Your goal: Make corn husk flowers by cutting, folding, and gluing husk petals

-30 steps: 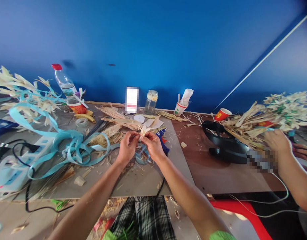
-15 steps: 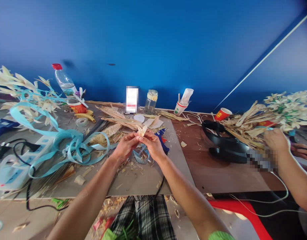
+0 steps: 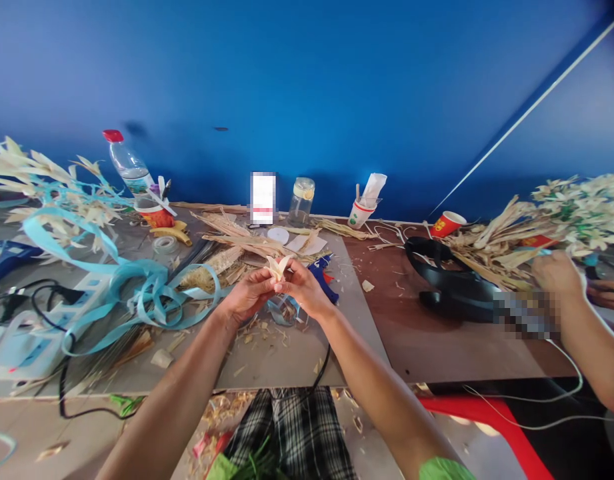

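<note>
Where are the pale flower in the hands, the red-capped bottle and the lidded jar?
Pale flower (image 3: pixel 277 270): head view, on its petals.
Red-capped bottle (image 3: pixel 130 165): head view, on the clear side above its label.
Lidded jar (image 3: pixel 301 206): head view, on the clear body below its lid.

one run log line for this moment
left hand: pinching pale petalled piece | right hand: pinching same piece | nearby: blue ribbon

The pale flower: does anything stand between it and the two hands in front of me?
Nothing visible does: the left hand and right hand meet at the base of the flower, fingers on it. The blue tool lies beside the right hand, not between.
</note>
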The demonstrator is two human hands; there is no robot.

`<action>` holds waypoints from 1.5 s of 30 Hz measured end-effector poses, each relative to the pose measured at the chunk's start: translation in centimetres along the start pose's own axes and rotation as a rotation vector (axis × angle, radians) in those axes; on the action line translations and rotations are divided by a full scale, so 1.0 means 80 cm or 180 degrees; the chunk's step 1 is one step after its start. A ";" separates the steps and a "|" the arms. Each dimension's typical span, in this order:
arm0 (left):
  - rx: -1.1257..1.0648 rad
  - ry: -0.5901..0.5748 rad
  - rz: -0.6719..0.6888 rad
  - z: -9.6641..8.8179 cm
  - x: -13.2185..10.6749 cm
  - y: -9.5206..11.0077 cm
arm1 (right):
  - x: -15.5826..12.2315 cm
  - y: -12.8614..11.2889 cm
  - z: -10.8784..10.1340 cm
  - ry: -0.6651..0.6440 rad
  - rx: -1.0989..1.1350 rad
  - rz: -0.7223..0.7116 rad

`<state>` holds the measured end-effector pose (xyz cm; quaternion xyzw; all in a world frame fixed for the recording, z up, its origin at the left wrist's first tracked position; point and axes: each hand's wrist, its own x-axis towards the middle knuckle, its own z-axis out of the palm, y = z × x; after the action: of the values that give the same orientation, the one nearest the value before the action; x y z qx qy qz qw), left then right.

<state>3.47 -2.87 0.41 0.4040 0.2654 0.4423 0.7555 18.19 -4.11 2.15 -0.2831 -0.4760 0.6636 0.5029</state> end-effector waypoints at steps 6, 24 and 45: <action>0.0151 0.0136 0.0112 0.007 -0.002 0.003 | -0.001 -0.007 0.001 -0.0149 -0.0003 -0.0105; 0.0051 0.0245 0.0310 0.008 0.002 0.000 | 0.000 -0.001 -0.001 0.0008 0.0064 -0.0090; 0.0075 -0.0033 0.0354 0.005 0.004 0.000 | 0.002 0.004 -0.007 0.0258 0.0007 -0.0098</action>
<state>3.90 -2.73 0.64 0.4292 0.2437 0.4783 0.7263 18.46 -3.82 1.66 -0.3019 -0.4589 0.6443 0.5322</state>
